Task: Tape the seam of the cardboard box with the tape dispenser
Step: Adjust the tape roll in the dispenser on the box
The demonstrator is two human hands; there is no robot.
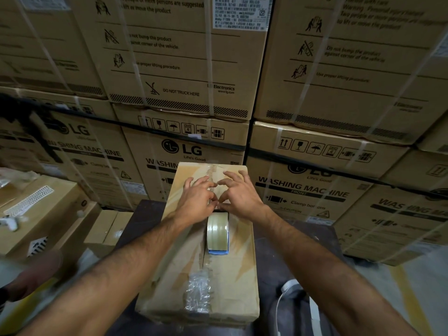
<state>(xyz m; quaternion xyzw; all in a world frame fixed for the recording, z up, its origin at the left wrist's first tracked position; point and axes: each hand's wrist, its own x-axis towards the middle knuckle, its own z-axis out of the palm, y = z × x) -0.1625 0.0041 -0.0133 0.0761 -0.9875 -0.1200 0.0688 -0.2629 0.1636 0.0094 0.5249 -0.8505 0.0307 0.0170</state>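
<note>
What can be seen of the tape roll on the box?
The tape roll is a clear, brownish roll standing on edge on the cardboard box, along its centre seam, with a blue part at its near end. Neither hand grips it: the left hand and right hand press the box top just beyond it.

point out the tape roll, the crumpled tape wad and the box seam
tape roll [217, 228]: head view, on its curved outer face
crumpled tape wad [198, 292]: head view, on its middle
box seam [203, 259]: head view, on the bare stretch below the roll
</note>
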